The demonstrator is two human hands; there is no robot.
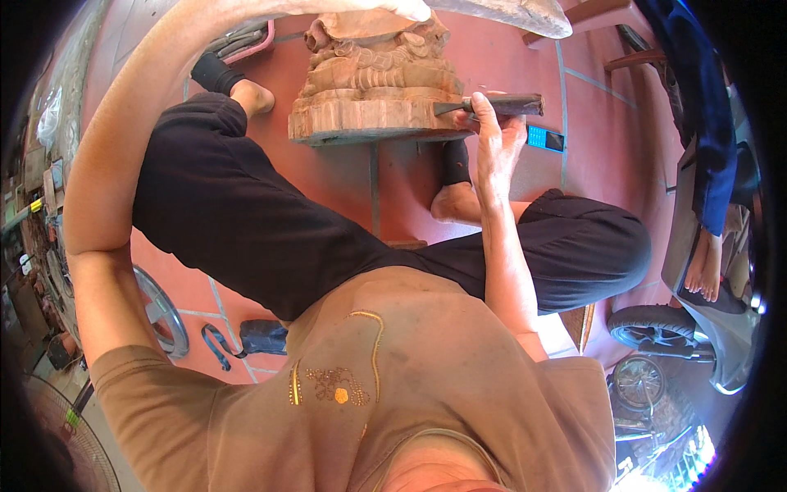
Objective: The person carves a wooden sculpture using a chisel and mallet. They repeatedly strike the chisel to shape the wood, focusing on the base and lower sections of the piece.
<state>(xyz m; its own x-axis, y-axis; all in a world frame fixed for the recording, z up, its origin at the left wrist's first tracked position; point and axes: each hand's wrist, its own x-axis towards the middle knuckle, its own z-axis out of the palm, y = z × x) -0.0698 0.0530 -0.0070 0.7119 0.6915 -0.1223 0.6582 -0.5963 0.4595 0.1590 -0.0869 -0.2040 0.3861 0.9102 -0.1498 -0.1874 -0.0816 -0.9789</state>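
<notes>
A pale brown wooden carving [373, 78] with layered ornament stands on a thin metal stand [374, 180] between my knees. My right hand [494, 135] grips a dark-handled chisel [508, 104] lying sideways, its blade against the right side of the carving's base. My left arm curves up the left side and over the top of the picture. My left hand [402, 8] sits above the carving's top, cut off by the frame edge, so its grip is hidden. A grey rough-surfaced piece [516, 15] lies just right of that hand.
Red tile floor [590, 107] lies all around. A phone with a blue screen [545, 138] lies near my right foot. Another person's bare feet [705, 266] and blue clothing are at the right. Wheels [648, 328] stand lower right, a round wire fan guard [160, 312] and a dark strap [217, 344] lower left.
</notes>
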